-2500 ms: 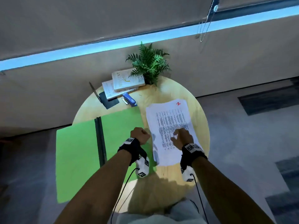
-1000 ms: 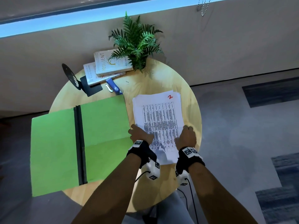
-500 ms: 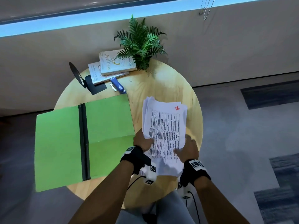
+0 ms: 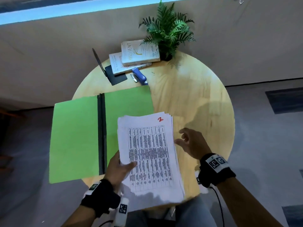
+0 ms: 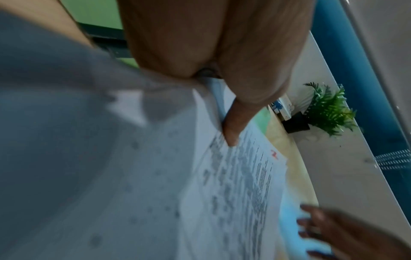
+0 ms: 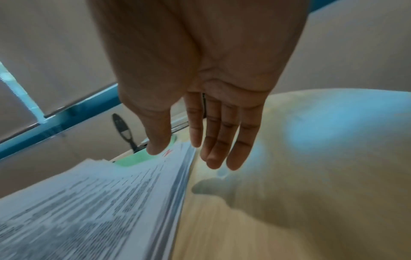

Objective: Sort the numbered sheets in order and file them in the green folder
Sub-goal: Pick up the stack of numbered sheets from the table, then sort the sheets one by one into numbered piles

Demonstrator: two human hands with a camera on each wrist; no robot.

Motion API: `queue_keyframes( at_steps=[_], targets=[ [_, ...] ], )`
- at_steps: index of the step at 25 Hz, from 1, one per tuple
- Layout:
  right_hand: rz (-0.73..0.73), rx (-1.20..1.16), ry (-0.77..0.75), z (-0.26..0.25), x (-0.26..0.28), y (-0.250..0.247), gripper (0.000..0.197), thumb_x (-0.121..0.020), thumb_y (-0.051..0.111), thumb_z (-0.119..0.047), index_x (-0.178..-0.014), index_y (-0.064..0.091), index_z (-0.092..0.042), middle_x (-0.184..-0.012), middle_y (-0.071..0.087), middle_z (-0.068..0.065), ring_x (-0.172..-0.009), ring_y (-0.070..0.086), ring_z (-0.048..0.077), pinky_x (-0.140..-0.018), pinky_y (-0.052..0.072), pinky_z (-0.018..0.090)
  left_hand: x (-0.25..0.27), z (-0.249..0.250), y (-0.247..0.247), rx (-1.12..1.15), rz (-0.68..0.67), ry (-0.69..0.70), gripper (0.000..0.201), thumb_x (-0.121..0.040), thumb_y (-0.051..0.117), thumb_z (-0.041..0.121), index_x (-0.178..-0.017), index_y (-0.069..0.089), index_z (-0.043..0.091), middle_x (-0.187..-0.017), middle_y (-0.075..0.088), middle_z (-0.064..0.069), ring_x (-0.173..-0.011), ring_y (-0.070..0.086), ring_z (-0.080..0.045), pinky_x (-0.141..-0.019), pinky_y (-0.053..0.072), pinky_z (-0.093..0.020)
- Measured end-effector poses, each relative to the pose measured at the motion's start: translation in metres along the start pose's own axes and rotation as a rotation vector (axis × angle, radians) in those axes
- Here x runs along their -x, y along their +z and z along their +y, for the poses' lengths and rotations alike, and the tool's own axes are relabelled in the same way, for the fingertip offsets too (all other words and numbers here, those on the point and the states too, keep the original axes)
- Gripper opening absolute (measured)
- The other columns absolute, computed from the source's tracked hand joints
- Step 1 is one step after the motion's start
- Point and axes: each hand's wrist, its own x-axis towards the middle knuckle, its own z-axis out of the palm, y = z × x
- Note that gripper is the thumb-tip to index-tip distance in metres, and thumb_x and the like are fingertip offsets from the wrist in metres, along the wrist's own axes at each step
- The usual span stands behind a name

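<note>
Sheets (image 4: 147,154) in one stack, pinched at the left edge by left hand (image 4: 118,169), thumb on top, held above the table edge beside the open green folder (image 4: 73,136). Top sheet reads a red 2. Right hand (image 4: 191,145) hangs spread, just off the stack's right edge, holding nothing. Judgement: stack gathered, order unconfirmed; filing not yet done. Round wooden table (image 4: 196,99) carries books (image 4: 136,54), stapler (image 4: 139,77), plant (image 4: 167,30); beige wall behind, grey carpeted floor.

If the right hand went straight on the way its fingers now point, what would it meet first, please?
Probably the right edge of the stack of sheets: the open right hand points leftward at it from beside it, fingers just short of the paper. Depth is unclear; it may pass slightly above the table.
</note>
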Motion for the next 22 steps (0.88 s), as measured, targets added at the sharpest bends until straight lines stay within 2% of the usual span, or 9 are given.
queue_keyframes(
  at_steps=[3,4,5,6,7,9,13,18,22],
  targets=[
    [0.060,0.204,-0.225,-0.022,-0.024,0.017,0.053,-0.083,0.073,-0.033,-0.128,0.061,-0.007,-0.123,0.066,0.011,-0.109,0.063,0.029,-0.094,0.050,0.039,-0.003,-0.038,-0.010,-0.232,0.016,0.043,0.079,-0.073,0.078,0.050,-0.136,0.041,0.019,-0.131,0.052,0.012,-0.123,0.046,-0.007,-0.105,0.038,-0.035],
    [0.081,0.238,-0.324,-0.027,-0.030,0.024,0.054,-0.082,0.073,-0.030,-0.128,0.061,-0.004,-0.127,0.064,0.014,-0.115,0.061,0.033,-0.096,0.050,0.044,-0.006,-0.046,-0.014,-0.284,0.013,0.073,0.077,-0.072,0.077,0.055,-0.131,0.043,0.017,-0.120,0.049,0.015,-0.119,0.048,-0.010,-0.100,0.042,-0.037],
    [0.086,0.287,-0.407,-0.032,-0.036,0.028,0.057,-0.080,0.074,-0.029,-0.129,0.061,-0.003,-0.131,0.062,0.015,-0.119,0.059,0.035,-0.097,0.049,0.048,-0.009,-0.049,-0.016,-0.301,0.018,0.086,0.069,-0.072,0.076,0.054,-0.122,0.047,0.016,-0.116,0.063,-0.004,-0.112,0.053,-0.013,-0.095,0.045,-0.039],
    [0.054,0.369,-0.443,-0.036,-0.042,0.030,0.059,-0.081,0.074,-0.032,-0.133,0.058,-0.007,-0.136,0.059,0.013,-0.123,0.056,0.033,-0.099,0.048,0.047,-0.012,-0.051,-0.018,-0.334,0.020,0.089,0.064,-0.071,0.076,0.054,-0.113,0.050,0.014,-0.115,0.059,-0.018,-0.101,0.058,-0.014,-0.089,0.049,-0.042],
    [0.003,0.462,-0.439,-0.040,-0.044,0.033,0.063,-0.084,0.072,-0.037,-0.139,0.052,-0.013,-0.142,0.054,0.007,-0.129,0.051,0.029,-0.103,0.044,0.044,-0.012,-0.053,-0.021,-0.367,0.021,0.100,0.064,-0.068,0.073,0.058,-0.107,0.052,0.013,-0.091,0.064,-0.008,-0.088,0.060,-0.016,-0.083,0.050,-0.043],
    [-0.102,0.673,-0.395,-0.043,-0.047,0.038,0.068,-0.087,0.064,-0.051,-0.146,0.042,-0.024,-0.148,0.047,-0.001,-0.134,0.045,0.023,-0.105,0.039,0.038,-0.010,-0.058,-0.024,-0.433,-0.015,0.170,0.067,-0.062,0.068,0.067,-0.105,0.058,0.016,-0.088,0.067,0.003,-0.084,0.062,-0.014,-0.079,0.053,-0.045],
    [-0.031,0.806,-0.404,-0.040,-0.042,0.045,0.056,-0.083,0.063,-0.061,-0.130,0.057,-0.031,-0.134,0.058,-0.003,-0.121,0.054,0.026,-0.095,0.043,0.037,-0.010,-0.065,-0.022,-0.548,-0.026,0.262,0.053,-0.067,0.069,0.057,-0.110,0.064,0.026,-0.108,0.070,0.011,-0.101,0.065,-0.010,-0.090,0.053,-0.039],
    [0.029,0.887,-0.343,-0.049,-0.030,0.051,0.040,-0.085,0.062,-0.060,-0.114,0.066,-0.033,-0.123,0.064,-0.001,-0.111,0.059,0.028,-0.094,0.048,0.037,-0.015,-0.057,-0.019,-0.668,0.059,0.143,0.055,-0.066,0.082,0.046,-0.097,0.065,0.004,-0.097,0.072,-0.012,-0.091,0.069,-0.025,-0.081,0.055,-0.045],
    [0.010,0.908,-0.336,-0.058,-0.014,0.056,0.040,-0.084,0.058,-0.064,-0.103,0.068,-0.030,-0.117,0.065,-0.001,-0.105,0.062,0.028,-0.089,0.051,0.038,0.003,-0.046,-0.010,-0.652,0.099,0.113,0.051,-0.068,0.083,0.039,-0.098,0.065,0.003,-0.100,0.072,-0.012,-0.089,0.068,-0.024,-0.079,0.056,-0.040]
  ],
)
